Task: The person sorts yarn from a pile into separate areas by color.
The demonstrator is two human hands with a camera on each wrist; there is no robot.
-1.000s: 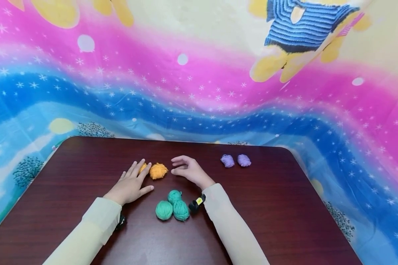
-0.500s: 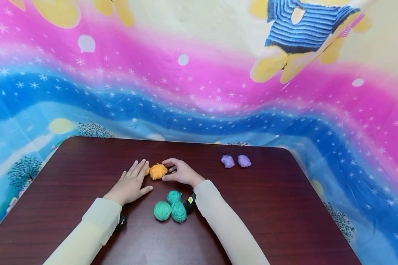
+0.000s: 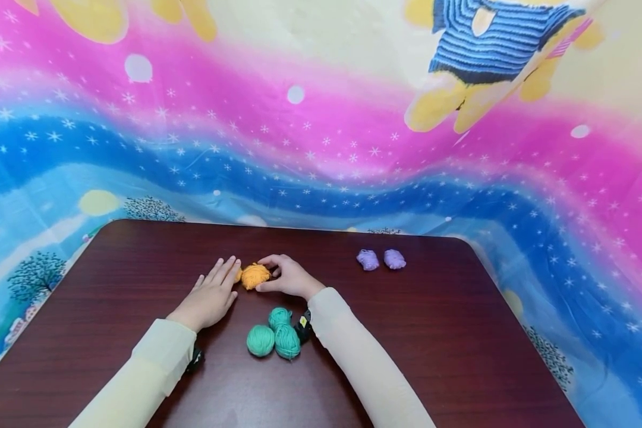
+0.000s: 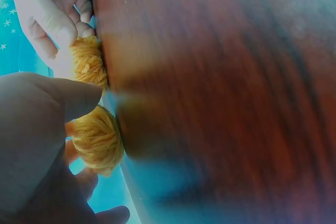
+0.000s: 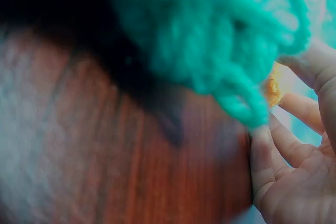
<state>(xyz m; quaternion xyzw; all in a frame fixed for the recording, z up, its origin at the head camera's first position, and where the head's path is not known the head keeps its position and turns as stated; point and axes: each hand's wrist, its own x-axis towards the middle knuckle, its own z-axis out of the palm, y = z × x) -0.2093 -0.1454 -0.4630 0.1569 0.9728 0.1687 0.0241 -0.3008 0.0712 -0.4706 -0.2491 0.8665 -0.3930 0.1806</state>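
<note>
Two orange yarn balls sit side by side toward the table's far left. My right hand (image 3: 294,278) pinches the right orange yarn ball (image 3: 255,276) between thumb and fingers. Most of the left orange yarn ball (image 3: 238,276) is hidden behind my left hand (image 3: 207,300), whose fingers are extended beside it. In the left wrist view, that left ball (image 4: 98,141) lies between the left thumb (image 4: 81,97) and fingers. Three green yarn balls (image 3: 287,342) are clustered nearer me, beside the right wrist. Green yarn (image 5: 210,45) fills much of the right wrist view.
Two purple yarn balls (image 3: 368,260) lie at the back right of the dark red-brown table (image 3: 438,333). A colourful printed cloth (image 3: 321,137) hangs behind the table. A black wrist device (image 3: 302,327) on the right arm is right at the green balls.
My right hand has moved left to the right orange ball and taken hold of it. The left thumb has drawn in toward its fingers. The green balls have shifted slightly left.
</note>
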